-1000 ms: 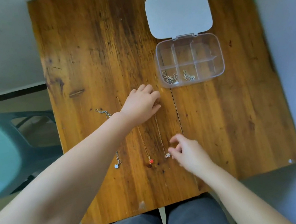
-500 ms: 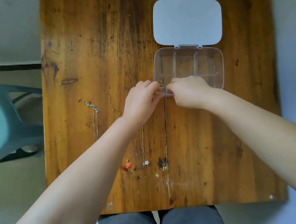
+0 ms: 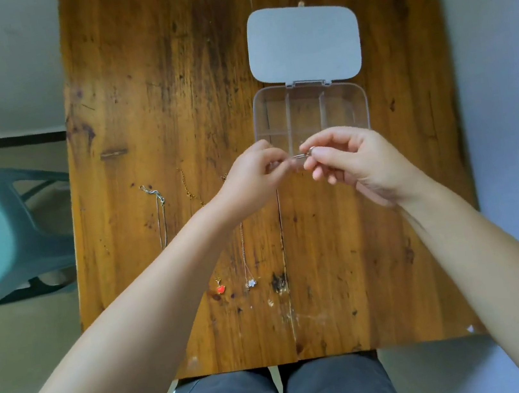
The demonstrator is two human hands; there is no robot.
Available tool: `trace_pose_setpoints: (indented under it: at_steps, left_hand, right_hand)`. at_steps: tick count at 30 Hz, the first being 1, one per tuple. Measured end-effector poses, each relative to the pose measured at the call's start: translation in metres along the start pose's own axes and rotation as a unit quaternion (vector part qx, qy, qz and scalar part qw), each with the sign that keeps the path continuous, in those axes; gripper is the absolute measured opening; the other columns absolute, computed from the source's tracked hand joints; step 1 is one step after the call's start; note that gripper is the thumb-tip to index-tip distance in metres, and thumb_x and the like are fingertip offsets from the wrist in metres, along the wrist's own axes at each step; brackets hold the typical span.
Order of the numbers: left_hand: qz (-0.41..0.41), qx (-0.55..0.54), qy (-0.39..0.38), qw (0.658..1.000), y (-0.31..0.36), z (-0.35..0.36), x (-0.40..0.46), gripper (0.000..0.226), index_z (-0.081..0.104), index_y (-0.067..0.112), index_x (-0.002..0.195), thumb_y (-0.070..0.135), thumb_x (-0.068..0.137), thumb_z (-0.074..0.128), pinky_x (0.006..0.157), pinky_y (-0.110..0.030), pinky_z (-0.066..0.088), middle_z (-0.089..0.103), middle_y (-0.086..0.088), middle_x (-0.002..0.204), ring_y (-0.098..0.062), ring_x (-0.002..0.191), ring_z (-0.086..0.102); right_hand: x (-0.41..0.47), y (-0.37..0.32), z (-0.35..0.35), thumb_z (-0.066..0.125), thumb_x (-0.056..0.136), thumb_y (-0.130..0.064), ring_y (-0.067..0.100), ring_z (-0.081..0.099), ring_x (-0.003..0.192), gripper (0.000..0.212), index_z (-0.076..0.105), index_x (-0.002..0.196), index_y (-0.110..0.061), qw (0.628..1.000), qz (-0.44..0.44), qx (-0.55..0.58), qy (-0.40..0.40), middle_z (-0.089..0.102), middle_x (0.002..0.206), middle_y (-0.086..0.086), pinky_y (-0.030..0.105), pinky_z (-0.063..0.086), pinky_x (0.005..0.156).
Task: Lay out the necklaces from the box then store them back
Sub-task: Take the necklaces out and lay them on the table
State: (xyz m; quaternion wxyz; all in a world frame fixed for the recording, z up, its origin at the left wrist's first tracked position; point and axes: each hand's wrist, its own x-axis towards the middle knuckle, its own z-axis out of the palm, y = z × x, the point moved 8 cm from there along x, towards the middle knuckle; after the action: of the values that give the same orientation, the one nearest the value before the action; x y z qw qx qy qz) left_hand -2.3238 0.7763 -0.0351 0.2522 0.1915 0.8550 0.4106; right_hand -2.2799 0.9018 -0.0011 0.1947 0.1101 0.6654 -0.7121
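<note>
Hands (image 3: 257,176) (image 3: 350,162) pinch chain (image 3: 297,156) (over box's (image 3: 360,103) near edge).

The left hand (image 3: 253,177) and right hand (image 3: 347,159) cover the near row of the box (image 3: 309,111) (its contents unseen) and most of the small chain (image 3: 299,156) pinched between them, while the left forearm hides the middles of two laid-out necklaces (image 3: 244,252).

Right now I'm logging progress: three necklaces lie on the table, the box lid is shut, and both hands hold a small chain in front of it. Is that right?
Not quite: the lid is open, folded back flat behind the clear box, as the head view shows. The rest holds: three necklaces lie on the table, and the left hand and right hand pinch a small chain between them.
</note>
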Motion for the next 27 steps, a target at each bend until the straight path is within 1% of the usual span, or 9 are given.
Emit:
trace_pose_setpoints:
  at_steps: [4, 7, 10, 12, 17, 19, 22, 24, 27]
  left_hand:
    - [-0.042, -0.009, -0.083, 0.996, -0.024, -0.004, -0.007, 0.022, 0.069, 0.019, 0.08, 0.032, 0.092, 0.054, 0.064, -0.017, 0.035, 0.05, 0.0, 0.091, -0.004, 0.074, 0.047]
    - [-0.058, -0.005, -0.173, 0.983, -0.04, 0.0, -0.012, 0.024, 0.071, 0.022, 0.084, 0.037, 0.091, 0.054, 0.08, -0.023, 0.044, 0.056, -0.002, 0.105, -0.011, 0.092, 0.055]
    - [-0.078, 0.003, -0.217, 0.973, -0.049, 0.003, -0.012, 0.027, 0.07, 0.022, 0.08, 0.04, 0.091, 0.054, 0.085, -0.037, 0.045, 0.062, -0.005, 0.104, -0.019, 0.092, 0.058]
    - [-0.091, 0.006, -0.238, 0.967, -0.051, 0.012, -0.009, 0.029, 0.069, 0.021, 0.079, 0.042, 0.091, 0.053, 0.08, -0.036, 0.048, 0.066, -0.006, 0.095, -0.016, 0.081, 0.059]
    - [-0.095, 0.016, -0.219, 0.971, -0.043, 0.04, 0.002, 0.031, 0.063, 0.013, 0.076, 0.034, 0.094, 0.049, 0.063, -0.027, 0.053, 0.065, 0.001, 0.071, -0.01, 0.06, 0.06]
    - [-0.076, 0.073, -0.195, 0.975, -0.037, 0.053, 0.005, 0.027, 0.063, 0.009, 0.082, 0.029, 0.095, 0.05, 0.059, -0.028, 0.048, 0.063, -0.001, 0.076, -0.016, 0.065, 0.057]
    - [-0.048, 0.135, -0.136, 0.98, -0.032, 0.058, 0.006, 0.018, 0.062, 0.008, 0.098, 0.021, 0.094, 0.051, 0.068, -0.034, 0.05, 0.063, -0.008, 0.099, -0.023, 0.081, 0.058]
    - [-0.021, 0.169, -0.103, 0.98, -0.028, 0.052, 0.002, 0.023, 0.057, 0.011, 0.112, 0.021, 0.093, 0.051, 0.072, -0.038, 0.053, 0.059, -0.009, 0.112, -0.025, 0.089, 0.058]
    - [0.057, 0.236, -0.041, 0.969, -0.018, 0.039, -0.006, 0.03, 0.05, 0.013, 0.122, 0.024, 0.094, 0.049, 0.06, -0.031, 0.047, 0.058, -0.007, 0.115, -0.023, 0.084, 0.06]
  right_hand:
    - [-0.044, 0.046, -0.003, 0.067, 0.079, -0.016, 0.008, 0.063, 0.069, 0.013, 0.074, 0.09, -0.014, 0.966, 0.054, 0.248, 0.056, 0.07, 0.079, 0.002, 0.017, 0.049, 0.054]
    - [-0.078, 0.092, 0.004, 0.067, 0.079, -0.013, 0.008, 0.063, 0.067, 0.01, 0.074, 0.086, -0.014, 0.945, 0.088, 0.286, 0.13, 0.07, 0.077, 0.002, 0.017, 0.05, 0.054]
    - [-0.111, 0.14, 0.02, 0.064, 0.086, -0.008, 0.009, 0.065, 0.071, 0.012, 0.07, 0.092, -0.017, 0.956, 0.162, 0.145, 0.197, 0.073, 0.082, 0.001, 0.018, 0.052, 0.058]
    - [-0.128, 0.166, 0.032, 0.061, 0.088, -0.011, 0.008, 0.066, 0.072, 0.012, 0.066, 0.096, -0.019, 0.947, 0.219, 0.026, 0.233, 0.073, 0.085, 0.001, 0.017, 0.051, 0.058]
    - [-0.139, 0.193, 0.058, 0.059, 0.091, -0.016, 0.008, 0.065, 0.068, 0.005, 0.062, 0.09, -0.021, 0.915, 0.248, -0.073, 0.309, 0.069, 0.081, -0.002, 0.014, 0.048, 0.055]
    - [-0.138, 0.192, 0.062, 0.059, 0.091, -0.019, 0.008, 0.065, 0.068, 0.003, 0.06, 0.094, -0.019, 0.908, 0.238, -0.118, 0.323, 0.068, 0.082, -0.003, 0.015, 0.048, 0.057]
    - [-0.133, 0.185, 0.062, 0.058, 0.092, -0.024, 0.006, 0.062, 0.068, 0.013, 0.054, 0.103, -0.02, 0.904, 0.23, -0.215, 0.288, 0.063, 0.081, -0.006, 0.015, 0.047, 0.057]
    - [-0.125, 0.173, 0.052, 0.057, 0.092, -0.028, 0.005, 0.06, 0.068, 0.019, 0.051, 0.108, -0.021, 0.907, 0.218, -0.252, 0.258, 0.061, 0.079, -0.007, 0.015, 0.045, 0.056]
    - [-0.099, 0.133, 0.022, 0.055, 0.093, -0.027, 0.004, 0.059, 0.072, 0.02, 0.055, 0.111, -0.02, 0.916, 0.155, -0.264, 0.261, 0.062, 0.084, -0.008, 0.013, 0.044, 0.059]
